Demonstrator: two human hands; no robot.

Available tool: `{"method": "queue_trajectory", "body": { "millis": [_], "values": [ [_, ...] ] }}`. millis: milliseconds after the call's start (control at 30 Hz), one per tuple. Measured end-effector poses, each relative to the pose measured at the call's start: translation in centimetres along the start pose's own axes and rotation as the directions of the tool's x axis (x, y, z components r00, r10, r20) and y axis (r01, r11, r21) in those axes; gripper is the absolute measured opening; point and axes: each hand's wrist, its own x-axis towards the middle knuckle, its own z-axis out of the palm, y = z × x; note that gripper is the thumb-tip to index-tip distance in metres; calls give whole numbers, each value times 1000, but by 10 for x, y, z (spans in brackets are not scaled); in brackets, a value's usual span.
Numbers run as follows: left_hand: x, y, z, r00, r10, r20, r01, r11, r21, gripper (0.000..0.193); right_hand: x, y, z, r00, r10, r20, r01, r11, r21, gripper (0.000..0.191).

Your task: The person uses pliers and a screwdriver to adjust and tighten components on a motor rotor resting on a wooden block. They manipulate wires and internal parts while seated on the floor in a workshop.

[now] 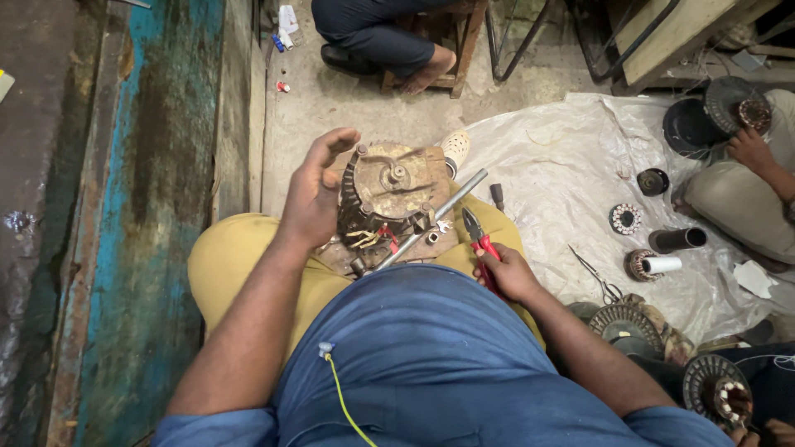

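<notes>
1. Workshop floor of bare concrete, with a worn blue-painted wall (157, 207) well off past the left hand and a crumpled plastic sheet (571, 174) spread out beyond the right hand.

2. Old motor housing (389, 199), rusty and dust-caked, propped on the lap between both hands; shaft end facing up, loose wire ends (368, 240) showing at its near edge.

3. Left hand (313, 194) spread against the housing's left side, fingers curled up over the rim, thumb low; steadying, not pinching.

4. Right hand (507, 273) wrapped shut around red-handled pliers (480, 240), nose pointing up toward the housing, tips just short of it and not yet biting anything.

5. Steel rod (431, 219) lying slantwise across the lap, just beside the pliers' nose and touching the housing's near side.

6. Judged best for this step: keep the left palm pressed firm so the housing cannot roll off the knees; bring the pliers in low, grip one wire end near its tip, and pull straight rather than twisting, since old windings look brittle.

7. Risk, as a judgement: rod slipping off the lap if the housing tilts.

8. Farther out past the right hand: scissors (603, 281), a white roll (662, 265) and small wound stators (625, 219) on the sheet.

9. Another person's hand (749, 149) at work on a dark round part, well apart at the far right.
</notes>
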Motion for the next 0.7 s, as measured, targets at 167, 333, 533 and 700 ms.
{"method": "queue_trajectory", "body": {
  "millis": [167,333,533,700],
  "values": [
    [2,0,5,997,-57,51,58,998,-6,110,-1,0,1,1000,1,-4,-1,1000,-1,36],
    [3,7,5,994,-76,83,76,997,9,111,0,0,0,1000,-4,1,4,1000,1,36],
    [0,25,5,997,-52,50,27,913,406,100,1,1,0,1000,0,0,0,1000,0,35],
    [-18,42,10,997,-73,21,60,931,361,108,0,4,-1,1000,-9,-4,9,1000,5,35]
  ]
}}
